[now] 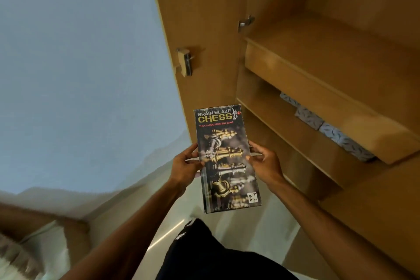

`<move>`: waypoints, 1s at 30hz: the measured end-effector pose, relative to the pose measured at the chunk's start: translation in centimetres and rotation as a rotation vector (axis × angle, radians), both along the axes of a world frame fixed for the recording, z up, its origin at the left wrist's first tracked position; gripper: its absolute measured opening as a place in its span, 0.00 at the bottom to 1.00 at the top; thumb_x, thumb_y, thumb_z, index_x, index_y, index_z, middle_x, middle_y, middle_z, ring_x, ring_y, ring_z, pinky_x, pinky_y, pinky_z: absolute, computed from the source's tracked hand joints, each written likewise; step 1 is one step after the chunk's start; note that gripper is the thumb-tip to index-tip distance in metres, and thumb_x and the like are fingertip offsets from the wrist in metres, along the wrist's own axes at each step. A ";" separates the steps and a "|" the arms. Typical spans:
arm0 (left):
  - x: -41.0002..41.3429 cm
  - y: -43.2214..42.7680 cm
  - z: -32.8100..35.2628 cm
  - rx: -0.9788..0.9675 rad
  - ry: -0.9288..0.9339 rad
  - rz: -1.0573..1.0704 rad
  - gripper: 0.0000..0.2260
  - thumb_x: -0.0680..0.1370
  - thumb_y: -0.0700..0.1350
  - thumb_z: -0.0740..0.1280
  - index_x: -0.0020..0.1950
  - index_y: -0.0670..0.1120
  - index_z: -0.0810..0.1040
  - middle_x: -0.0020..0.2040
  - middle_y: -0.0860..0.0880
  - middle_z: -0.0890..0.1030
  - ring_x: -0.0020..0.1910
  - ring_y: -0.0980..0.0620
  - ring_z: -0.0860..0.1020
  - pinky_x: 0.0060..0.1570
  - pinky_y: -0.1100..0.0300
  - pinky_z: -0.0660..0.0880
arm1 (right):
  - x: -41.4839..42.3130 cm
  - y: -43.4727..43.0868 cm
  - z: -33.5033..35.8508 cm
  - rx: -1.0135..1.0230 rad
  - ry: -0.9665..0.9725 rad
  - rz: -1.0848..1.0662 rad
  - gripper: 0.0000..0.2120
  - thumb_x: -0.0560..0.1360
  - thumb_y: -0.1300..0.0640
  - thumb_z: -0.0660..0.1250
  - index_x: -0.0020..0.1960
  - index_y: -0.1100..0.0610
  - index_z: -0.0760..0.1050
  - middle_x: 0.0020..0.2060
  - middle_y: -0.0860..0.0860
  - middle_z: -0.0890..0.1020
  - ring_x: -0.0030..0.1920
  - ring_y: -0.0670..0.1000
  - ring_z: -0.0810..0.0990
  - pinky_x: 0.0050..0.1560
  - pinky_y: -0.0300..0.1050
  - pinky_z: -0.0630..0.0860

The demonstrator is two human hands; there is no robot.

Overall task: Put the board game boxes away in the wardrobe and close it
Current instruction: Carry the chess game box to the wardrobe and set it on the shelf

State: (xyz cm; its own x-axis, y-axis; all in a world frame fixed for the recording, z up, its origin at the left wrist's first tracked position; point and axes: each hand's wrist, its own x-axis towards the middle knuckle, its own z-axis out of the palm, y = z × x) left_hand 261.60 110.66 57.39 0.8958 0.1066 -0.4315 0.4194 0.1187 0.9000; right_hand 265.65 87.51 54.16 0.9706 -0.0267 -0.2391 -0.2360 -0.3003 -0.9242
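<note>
Dark chess box (227, 159) between both hands, left hand (185, 166) and right hand (263, 161) gripping its long edges

Wardrobe shelf (272, 109) carries patterned grey packs (310, 118).

Glossy printed cardboard chess box (227, 157), matt smooth wood wardrobe shelves (329, 70), shiny metal hinge (245, 21)

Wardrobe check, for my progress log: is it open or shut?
Open: its door stands swung aside, and shelves show inside.
</note>
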 end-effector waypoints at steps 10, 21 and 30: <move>32.4 -6.3 2.3 -0.025 -0.072 -0.314 0.26 0.76 0.29 0.65 0.66 0.56 0.73 0.46 0.51 0.82 0.44 0.52 0.81 0.44 0.52 0.81 | 25.4 -5.6 3.1 -0.024 -0.098 -0.307 0.24 0.74 0.69 0.68 0.68 0.55 0.72 0.57 0.52 0.81 0.41 0.36 0.78 0.39 0.29 0.77; 54.2 -15.7 2.4 0.143 -0.203 -0.318 0.30 0.70 0.26 0.71 0.71 0.41 0.69 0.60 0.44 0.79 0.55 0.46 0.80 0.49 0.51 0.81 | 44.3 -14.0 7.3 -0.048 -0.134 -0.309 0.23 0.76 0.63 0.67 0.69 0.54 0.72 0.47 0.44 0.81 0.50 0.56 0.83 0.47 0.52 0.83; 63.6 -22.3 2.6 0.491 -0.340 -0.928 0.52 0.54 0.44 0.85 0.74 0.57 0.66 0.76 0.55 0.55 0.73 0.55 0.62 0.70 0.61 0.67 | 56.9 -21.8 5.3 -0.071 -0.020 -0.124 0.25 0.75 0.71 0.62 0.68 0.52 0.73 0.59 0.50 0.80 0.50 0.56 0.84 0.48 0.58 0.82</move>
State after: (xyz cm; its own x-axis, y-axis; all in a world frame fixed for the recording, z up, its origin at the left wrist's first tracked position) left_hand 325.18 88.34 60.02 0.7804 -0.5764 -0.2425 -0.1180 -0.5166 0.8481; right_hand 322.52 65.72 59.49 0.9634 -0.1628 -0.2131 -0.2571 -0.3351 -0.9064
